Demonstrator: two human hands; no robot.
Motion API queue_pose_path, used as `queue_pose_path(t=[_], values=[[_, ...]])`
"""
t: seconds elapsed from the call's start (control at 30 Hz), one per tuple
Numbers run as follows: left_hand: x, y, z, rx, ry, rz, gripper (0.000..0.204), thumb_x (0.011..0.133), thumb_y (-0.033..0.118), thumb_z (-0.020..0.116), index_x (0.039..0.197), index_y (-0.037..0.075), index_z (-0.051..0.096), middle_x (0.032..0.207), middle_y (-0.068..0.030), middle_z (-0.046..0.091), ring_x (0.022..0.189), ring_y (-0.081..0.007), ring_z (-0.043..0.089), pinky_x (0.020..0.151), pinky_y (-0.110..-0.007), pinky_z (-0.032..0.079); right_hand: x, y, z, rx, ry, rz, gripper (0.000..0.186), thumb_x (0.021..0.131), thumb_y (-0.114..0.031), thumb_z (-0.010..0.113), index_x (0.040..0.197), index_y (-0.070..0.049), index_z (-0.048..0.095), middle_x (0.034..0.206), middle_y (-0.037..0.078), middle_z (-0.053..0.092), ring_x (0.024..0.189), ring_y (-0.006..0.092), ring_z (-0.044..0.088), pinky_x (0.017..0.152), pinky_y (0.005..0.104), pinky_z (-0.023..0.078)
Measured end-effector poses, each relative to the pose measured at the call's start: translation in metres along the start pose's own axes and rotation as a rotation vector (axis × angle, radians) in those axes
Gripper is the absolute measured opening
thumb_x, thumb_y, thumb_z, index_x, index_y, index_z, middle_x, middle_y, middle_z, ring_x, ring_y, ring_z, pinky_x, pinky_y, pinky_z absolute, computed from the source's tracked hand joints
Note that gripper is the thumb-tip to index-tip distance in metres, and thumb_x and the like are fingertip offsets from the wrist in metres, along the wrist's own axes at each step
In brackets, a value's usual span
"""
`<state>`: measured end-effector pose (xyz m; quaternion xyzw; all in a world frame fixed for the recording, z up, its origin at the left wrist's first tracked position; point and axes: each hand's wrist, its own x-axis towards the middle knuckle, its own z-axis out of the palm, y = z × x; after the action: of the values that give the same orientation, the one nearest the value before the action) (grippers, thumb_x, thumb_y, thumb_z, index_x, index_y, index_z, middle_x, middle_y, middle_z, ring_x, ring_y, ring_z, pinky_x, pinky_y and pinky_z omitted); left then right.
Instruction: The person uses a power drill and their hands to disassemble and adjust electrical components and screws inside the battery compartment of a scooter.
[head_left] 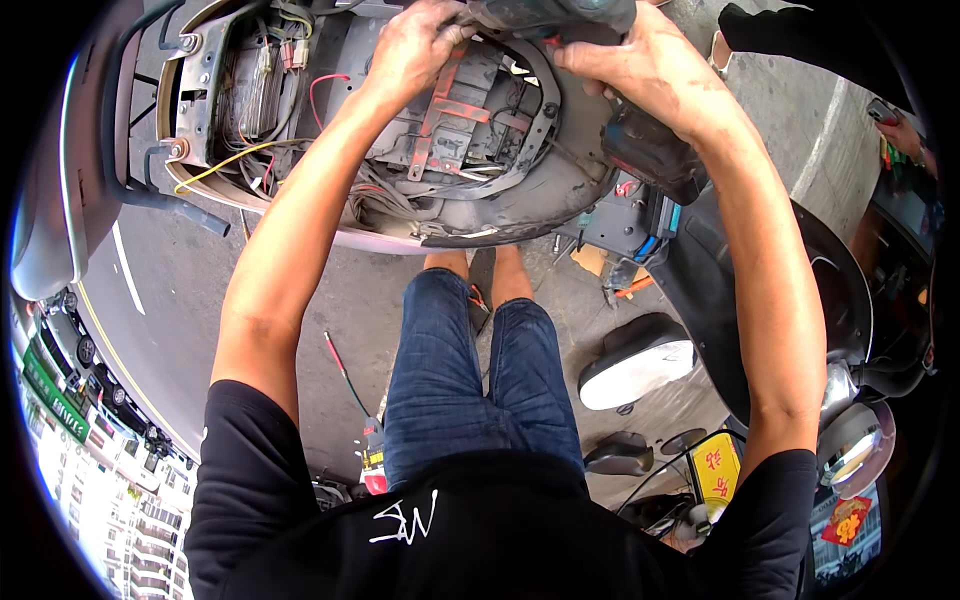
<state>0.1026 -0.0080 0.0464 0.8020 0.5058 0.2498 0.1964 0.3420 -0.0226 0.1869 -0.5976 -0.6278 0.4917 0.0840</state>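
Observation:
A dark green cordless drill (555, 14) lies sideways at the top edge, partly cut off by the picture. Its grip is in my right hand (655, 75), fingers wrapped round it, with the black battery pack (650, 150) below the wrist. My left hand (415, 45) is closed at the drill's front end; what its fingers pinch is hidden. Both hands are over the far side of an opened scooter body (575, 160). Inside it, red straps (445, 105) cross a grey block, and bundled wires (270, 60) run at the left.
A loose yellow wire (225, 165) loops over the scooter's near left rim. A tool tray (620, 225) stands to the right, beside a large black curved panel (815, 270). On the ground lie a black and white seat-like piece (640, 365) and a red-tipped rod (335, 350). Another person's hand (900, 135) holds a phone.

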Motion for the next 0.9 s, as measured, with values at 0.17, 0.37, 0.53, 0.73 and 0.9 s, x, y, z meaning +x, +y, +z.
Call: queue_pose_path(t=[0.17,0.37,0.53,0.73,0.9], values=[[0.003,0.088,-0.036,-0.159,-0.155,0.024,0.029,0.081,0.02,0.068,0.105,0.005,0.065,0.091,-0.0104,0.06,0.087,-0.0274,0.061,0.077,-0.036,0.047,-0.077,0.069,-0.033,0.698,0.045,0.088,0.03,0.071,-0.016,0.066,0.097,0.0,0.063,0.077,0.006,0.061,0.062,0.0142,0.054,0.06,0.0295,0.045],[0.017,0.129,-0.066,-0.31,-0.164,0.08,0.032,0.083,0.018,0.066,0.113,0.006,0.064,0.104,-0.0122,0.063,0.099,-0.0258,0.06,0.088,-0.033,0.046,-0.163,0.202,0.022,1.523,0.123,0.159,0.052,0.072,-0.018,0.068,0.119,0.0,0.052,0.096,0.012,0.061,0.064,0.0168,0.054,0.063,0.0313,0.045],[-0.053,0.079,-0.117,-0.168,0.012,-0.362,0.022,0.087,0.014,0.063,0.105,0.002,0.065,0.095,-0.0102,0.066,0.089,-0.0215,0.063,0.081,-0.032,0.048,-0.183,0.298,0.093,1.826,0.355,0.137,0.054,0.082,-0.021,0.064,0.129,-0.004,0.044,0.103,0.009,0.057,0.071,0.0148,0.05,0.067,0.0305,0.043],[-0.133,0.05,-0.15,0.169,-0.043,-0.496,0.016,0.087,0.009,0.063,0.1,0.001,0.065,0.091,-0.0118,0.065,0.085,-0.0244,0.062,0.079,-0.033,0.047,-0.14,0.384,0.163,1.873,0.449,0.368,0.043,0.087,-0.022,0.059,0.126,-0.007,0.049,0.114,0.009,0.058,0.075,0.0158,0.053,0.069,0.0333,0.048],[-0.143,0.042,-0.131,0.472,-0.159,-0.268,0.014,0.083,0.015,0.066,0.095,0.007,0.066,0.085,-0.0068,0.064,0.079,-0.0251,0.059,0.075,-0.035,0.042,-0.1,0.413,0.168,1.753,0.37,0.467,0.034,0.086,-0.02,0.06,0.117,-0.006,0.054,0.107,0.008,0.062,0.073,0.0151,0.054,0.067,0.0322,0.047]])
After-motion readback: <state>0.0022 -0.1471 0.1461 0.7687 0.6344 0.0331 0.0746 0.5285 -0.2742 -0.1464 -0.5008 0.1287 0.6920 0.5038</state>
